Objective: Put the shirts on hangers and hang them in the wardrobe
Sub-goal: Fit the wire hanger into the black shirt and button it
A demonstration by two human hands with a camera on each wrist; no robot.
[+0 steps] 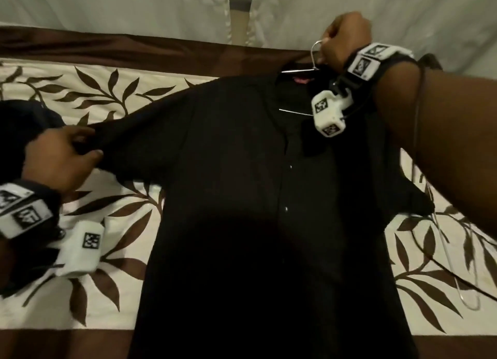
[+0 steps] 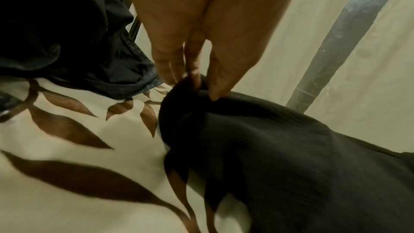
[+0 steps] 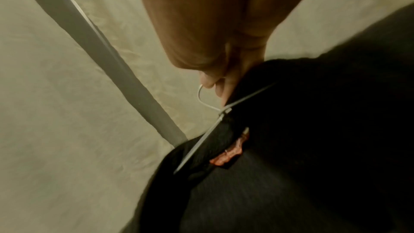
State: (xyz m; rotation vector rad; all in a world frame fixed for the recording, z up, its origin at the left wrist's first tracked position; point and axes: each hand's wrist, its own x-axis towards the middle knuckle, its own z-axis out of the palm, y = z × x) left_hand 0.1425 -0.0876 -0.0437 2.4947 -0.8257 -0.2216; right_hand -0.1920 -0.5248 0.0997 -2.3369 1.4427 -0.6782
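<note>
A black button shirt (image 1: 242,197) is spread over the leaf-patterned bedspread (image 1: 107,224), with a red label (image 3: 228,157) at its collar. A thin wire hanger (image 1: 313,54) sits inside the collar. My right hand (image 1: 341,41) grips the hanger's hook (image 3: 202,98) at the top, holding the shirt up by it. At the left, my left hand (image 1: 67,154) pinches the end of the shirt's sleeve (image 2: 201,95) between thumb and fingers and holds it stretched out sideways.
Another dark garment (image 2: 67,33) lies bunched on the bed at the far left. A second wire hanger (image 1: 462,278) lies on the bedspread at the right. Pale curtains (image 1: 134,3) with a dark pole (image 2: 336,50) hang behind the bed.
</note>
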